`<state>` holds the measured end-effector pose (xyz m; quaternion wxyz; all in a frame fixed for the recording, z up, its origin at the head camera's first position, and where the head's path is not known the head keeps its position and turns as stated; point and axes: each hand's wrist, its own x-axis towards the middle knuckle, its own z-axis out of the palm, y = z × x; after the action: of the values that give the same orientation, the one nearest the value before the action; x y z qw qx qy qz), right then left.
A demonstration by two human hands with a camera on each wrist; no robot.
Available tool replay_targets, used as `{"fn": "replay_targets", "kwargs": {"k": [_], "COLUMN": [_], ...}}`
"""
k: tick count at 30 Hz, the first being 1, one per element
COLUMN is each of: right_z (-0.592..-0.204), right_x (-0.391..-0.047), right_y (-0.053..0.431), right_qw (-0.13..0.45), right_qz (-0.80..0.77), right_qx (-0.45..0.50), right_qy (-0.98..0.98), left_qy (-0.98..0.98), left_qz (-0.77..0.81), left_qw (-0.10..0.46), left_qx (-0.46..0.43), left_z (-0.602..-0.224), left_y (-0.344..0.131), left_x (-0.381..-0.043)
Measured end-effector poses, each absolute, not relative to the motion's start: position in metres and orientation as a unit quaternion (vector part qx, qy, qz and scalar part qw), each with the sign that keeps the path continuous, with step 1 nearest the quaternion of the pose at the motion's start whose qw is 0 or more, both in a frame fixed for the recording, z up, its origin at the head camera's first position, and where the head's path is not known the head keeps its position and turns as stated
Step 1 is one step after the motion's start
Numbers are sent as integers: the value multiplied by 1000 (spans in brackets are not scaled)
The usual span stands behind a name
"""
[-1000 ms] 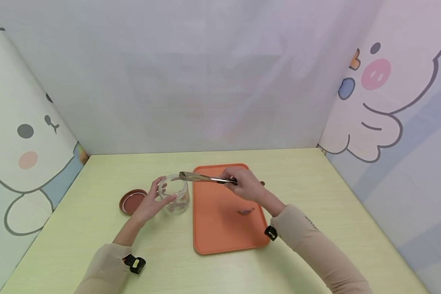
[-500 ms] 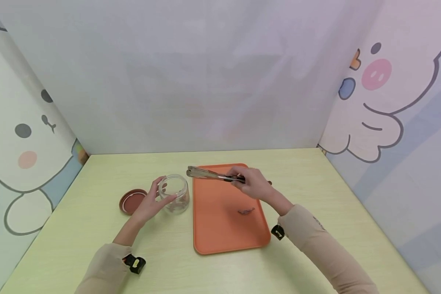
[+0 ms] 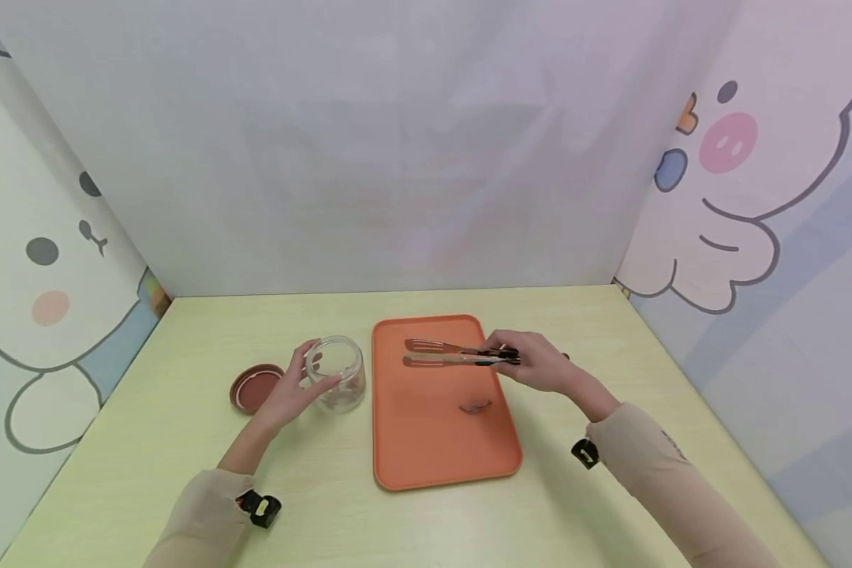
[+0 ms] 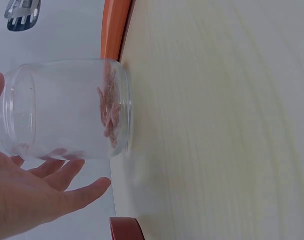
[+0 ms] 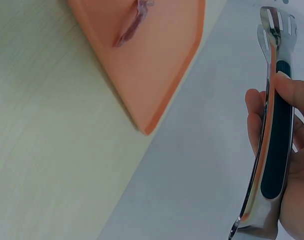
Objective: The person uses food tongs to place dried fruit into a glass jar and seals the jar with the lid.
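Note:
My left hand (image 3: 287,398) holds a clear glass jar (image 4: 66,112), thumb and fingers round its upper part. The jar stands upright and uncovered on the table, and several reddish-brown dried strips (image 4: 110,107) lie at its bottom. In my right hand (image 3: 536,361) is a pair of metal tongs (image 5: 279,145) with dark grip panels. Their slotted tips are spread apart with nothing between them, above the orange tray (image 3: 426,450). One dried reddish strip (image 3: 476,407) lies on the tray's right side, nearer to me than the tongs.
A round reddish-brown lid (image 3: 255,390) lies on the table left of the jar, partly behind my left hand. The tray stands just right of the jar. A pale wall (image 3: 397,197) closes off the table's back edge, with cartoon-printed panels on both sides.
My right hand has drawn the tongs rightward from over the jar's mouth to above the tray, and their tips have spread apart. The left hand and jar have stayed put.

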<state>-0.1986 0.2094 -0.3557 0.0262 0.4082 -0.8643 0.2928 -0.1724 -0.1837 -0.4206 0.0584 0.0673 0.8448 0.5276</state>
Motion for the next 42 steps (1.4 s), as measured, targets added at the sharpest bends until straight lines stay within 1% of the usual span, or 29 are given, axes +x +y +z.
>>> {"fn": "replay_targets", "kwargs": {"k": [13,24,33,42], "right_z": [-361,-368,-378,-386], "right_x": [-179,-170,-169,-170], "right_y": [257,290,302,299], "right_qw": [-20,-33,-35,-28], "right_qz": [263,238,217,219], "right_qx": [397,395,384,384], "right_qy": [-879,-887,-897,-896], "left_qy": [845,840,842,844], "left_qz": [527,534,532,528], "left_qw": [57,54,56,60], "left_qx": [68,74,67,68], "left_z": [-420,-420,-420,-419], "left_y": [-185,-184,-184,-184], "left_x": [-172,-172,-172,-172]}}
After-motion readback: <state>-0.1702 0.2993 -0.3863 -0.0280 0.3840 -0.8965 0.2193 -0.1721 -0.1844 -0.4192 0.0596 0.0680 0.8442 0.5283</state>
